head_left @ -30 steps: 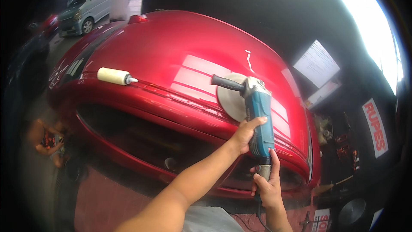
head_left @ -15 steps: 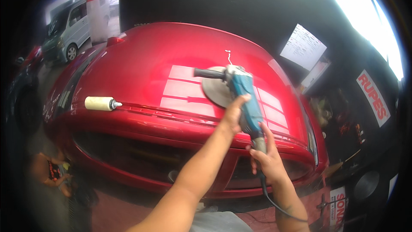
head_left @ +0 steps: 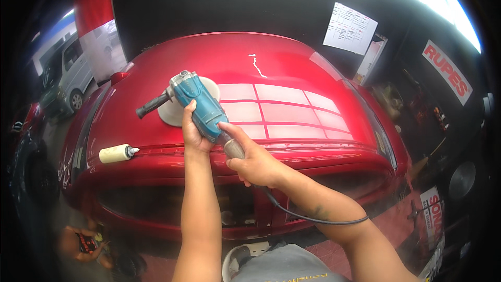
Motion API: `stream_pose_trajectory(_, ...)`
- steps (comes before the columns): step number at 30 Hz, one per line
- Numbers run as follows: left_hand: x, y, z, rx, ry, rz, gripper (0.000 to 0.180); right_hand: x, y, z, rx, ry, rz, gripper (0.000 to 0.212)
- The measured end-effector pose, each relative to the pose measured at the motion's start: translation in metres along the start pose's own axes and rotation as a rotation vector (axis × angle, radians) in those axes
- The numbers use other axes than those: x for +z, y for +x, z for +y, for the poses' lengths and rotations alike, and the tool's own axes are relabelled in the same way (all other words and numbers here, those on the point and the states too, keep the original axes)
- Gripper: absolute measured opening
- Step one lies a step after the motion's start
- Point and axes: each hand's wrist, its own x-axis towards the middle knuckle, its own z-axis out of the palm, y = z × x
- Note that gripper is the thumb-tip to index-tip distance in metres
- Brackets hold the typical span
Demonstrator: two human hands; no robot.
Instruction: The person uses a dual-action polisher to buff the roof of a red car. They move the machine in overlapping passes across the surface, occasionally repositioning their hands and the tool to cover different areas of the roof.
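Observation:
A teal car polisher [head_left: 201,105] rests its pale round pad [head_left: 170,113] on the roof of a red car [head_left: 292,73]. My left hand [head_left: 197,129] is wrapped round the polisher's body from below, thumb along its side. My right hand [head_left: 255,157] grips the rear end, its index finger stretched along the casing. The black side handle [head_left: 152,105] sticks out to the left, held by neither hand. A dark power cord [head_left: 302,216] runs from the rear under my right forearm. A white streak of compound [head_left: 257,66] lies on the roof beyond the polisher.
A cream bottle with a nozzle [head_left: 116,153] lies on the roof's near left edge. At lower left is another person [head_left: 91,244]. Papers [head_left: 349,28] hang on the dark wall. A silver van [head_left: 75,70] stands at far left.
The polisher has moved left across the roof with both hands on it, off the window reflection. The view has shifted too, and the white streak shows more fully.

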Motion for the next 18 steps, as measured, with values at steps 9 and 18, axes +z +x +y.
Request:
stream_pose_trajectory(9, 0.074, -0.024, -0.148, -0.275, -0.021, 0.009, 0.055, -0.048, -0.124, 0.07, -0.022, 0.226, 0.266, 0.093)
stream_pose_trajectory(18, 0.151, -0.042, -0.274, -0.549, -0.16, -0.083, 0.04, -0.082, -0.217, 0.097, 0.062, 0.281, 0.659, 0.102)
